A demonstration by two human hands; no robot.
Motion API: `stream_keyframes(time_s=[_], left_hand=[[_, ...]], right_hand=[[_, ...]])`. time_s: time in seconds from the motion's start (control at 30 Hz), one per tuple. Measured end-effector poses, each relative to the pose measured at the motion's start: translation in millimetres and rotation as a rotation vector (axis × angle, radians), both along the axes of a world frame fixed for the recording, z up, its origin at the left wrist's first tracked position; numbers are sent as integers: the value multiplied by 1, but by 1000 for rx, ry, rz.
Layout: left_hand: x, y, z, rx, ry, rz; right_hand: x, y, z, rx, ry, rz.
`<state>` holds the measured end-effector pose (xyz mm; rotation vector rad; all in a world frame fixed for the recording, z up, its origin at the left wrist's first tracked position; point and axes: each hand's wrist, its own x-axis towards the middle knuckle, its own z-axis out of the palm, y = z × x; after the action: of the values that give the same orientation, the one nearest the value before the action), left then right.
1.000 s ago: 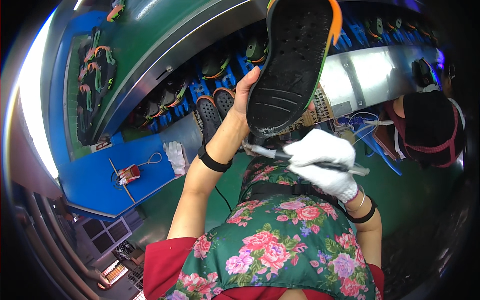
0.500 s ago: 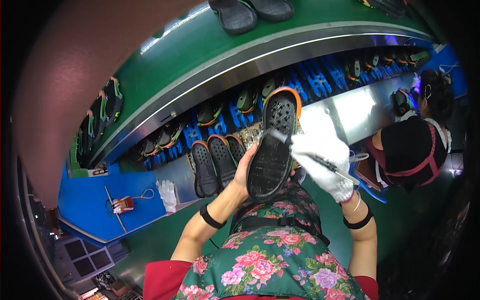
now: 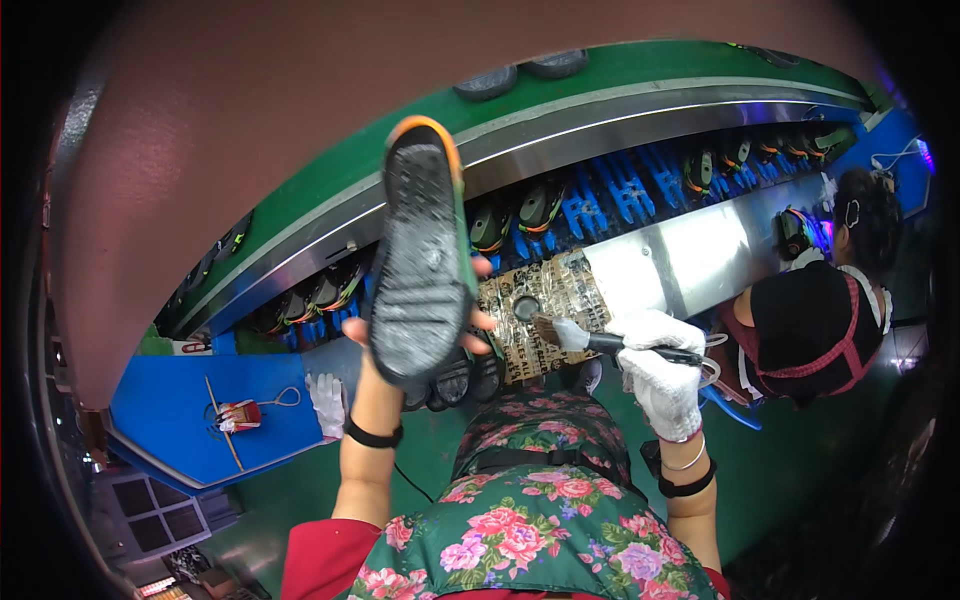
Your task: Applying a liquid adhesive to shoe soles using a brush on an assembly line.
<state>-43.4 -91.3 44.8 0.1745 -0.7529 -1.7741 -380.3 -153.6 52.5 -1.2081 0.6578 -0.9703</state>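
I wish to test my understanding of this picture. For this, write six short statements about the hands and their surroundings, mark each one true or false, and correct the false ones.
1. The left hand holds a black sole. True.
2. The gloved right hand holds a brush. True.
3. The brush presses against the black sole. False: a gap shows between them.
4. A loose white glove lies to the left of the left hand. True.
5. Another person is at the picture's left side. False: that person is on the right.
6. Both hands wear gloves. False: the left hand is bare.
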Motion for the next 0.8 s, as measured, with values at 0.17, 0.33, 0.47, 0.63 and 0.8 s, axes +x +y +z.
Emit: stream_keyframes(time_s=[0.17, 0.33, 0.47, 0.63, 0.8], left_hand=[[66, -79, 41, -83, 229, 142], [119, -112, 26, 210, 486, 671], [129, -111, 28, 303, 847, 658], [59, -94, 41, 287, 674, 674], [-3, -140, 45, 248, -241, 706]], right_hand=[[18, 7, -35, 218, -110, -59], [26, 12, -55, 234, 14, -31], [19, 14, -65, 233, 58, -19], [9, 18, -77, 295, 33, -24], [2, 17, -94, 341, -3, -77]])
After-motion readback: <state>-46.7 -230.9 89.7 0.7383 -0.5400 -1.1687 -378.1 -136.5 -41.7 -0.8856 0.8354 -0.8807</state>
